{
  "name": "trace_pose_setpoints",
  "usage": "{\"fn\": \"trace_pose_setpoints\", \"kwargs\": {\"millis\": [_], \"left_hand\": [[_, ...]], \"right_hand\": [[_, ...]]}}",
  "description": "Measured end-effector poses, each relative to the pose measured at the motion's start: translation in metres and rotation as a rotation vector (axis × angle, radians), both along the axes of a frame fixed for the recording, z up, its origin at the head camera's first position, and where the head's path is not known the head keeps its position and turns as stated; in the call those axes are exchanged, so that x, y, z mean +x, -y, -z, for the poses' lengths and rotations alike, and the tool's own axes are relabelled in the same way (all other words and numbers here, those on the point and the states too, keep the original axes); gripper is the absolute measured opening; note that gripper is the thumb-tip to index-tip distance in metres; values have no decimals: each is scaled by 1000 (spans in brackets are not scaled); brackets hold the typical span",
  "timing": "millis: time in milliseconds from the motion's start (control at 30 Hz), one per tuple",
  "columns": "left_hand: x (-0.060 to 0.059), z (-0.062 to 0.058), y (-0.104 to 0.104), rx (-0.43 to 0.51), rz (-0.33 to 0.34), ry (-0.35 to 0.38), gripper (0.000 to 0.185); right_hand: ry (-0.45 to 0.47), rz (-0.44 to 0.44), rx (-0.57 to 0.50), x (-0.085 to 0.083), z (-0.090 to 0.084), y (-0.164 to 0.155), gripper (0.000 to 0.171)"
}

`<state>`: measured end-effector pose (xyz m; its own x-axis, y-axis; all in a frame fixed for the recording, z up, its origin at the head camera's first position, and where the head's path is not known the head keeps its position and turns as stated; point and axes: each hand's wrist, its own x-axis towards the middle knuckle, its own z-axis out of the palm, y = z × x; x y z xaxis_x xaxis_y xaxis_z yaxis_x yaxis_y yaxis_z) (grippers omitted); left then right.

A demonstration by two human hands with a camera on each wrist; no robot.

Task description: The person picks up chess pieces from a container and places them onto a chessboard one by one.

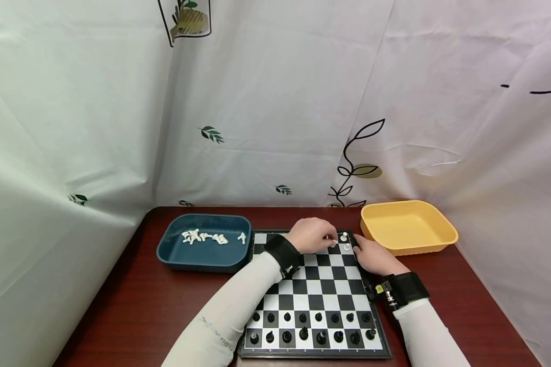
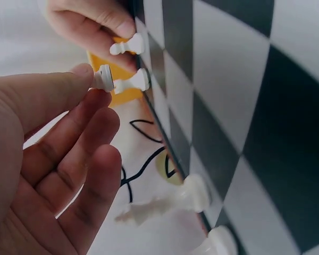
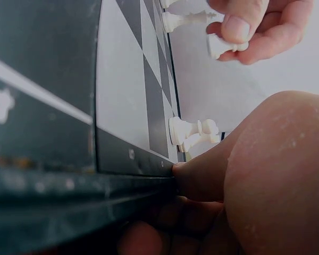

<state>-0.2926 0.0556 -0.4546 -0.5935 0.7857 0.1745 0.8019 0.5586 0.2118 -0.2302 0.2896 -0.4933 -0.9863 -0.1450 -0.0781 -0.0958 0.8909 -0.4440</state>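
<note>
A dark blue plastic tray holding loose white chess pieces is seen at the board's ten o'clock. On the black-and-white chessboard, a small white pawn is pinched by the left hand — near the far edge. The board's one o'clock corner is gripped by the right hand, a yellow plastic tray just beyond.

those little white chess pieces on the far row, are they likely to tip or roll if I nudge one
The white chess pieces look small, narrow and probably light, so a nudge may tip one. Their round bases suggest a fallen piece could roll. The left hand pinches one by fingertips, so handling seems easy.
</note>
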Motion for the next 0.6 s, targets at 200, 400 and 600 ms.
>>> {"fn": "trace_pose_setpoints", "kwargs": {"millis": [200,400,600], "left_hand": [[-1,9,-5,-24,-23,14,11],[3,8,-9,-47,5,16,12],[3,10,-13,-52,30,14,12]], "right_hand": [[-6,0,1,0,1,0,52],[-11,-16,-7,0,0,0,53],[-18,-19,-8,-1,2,-1,52]]}}
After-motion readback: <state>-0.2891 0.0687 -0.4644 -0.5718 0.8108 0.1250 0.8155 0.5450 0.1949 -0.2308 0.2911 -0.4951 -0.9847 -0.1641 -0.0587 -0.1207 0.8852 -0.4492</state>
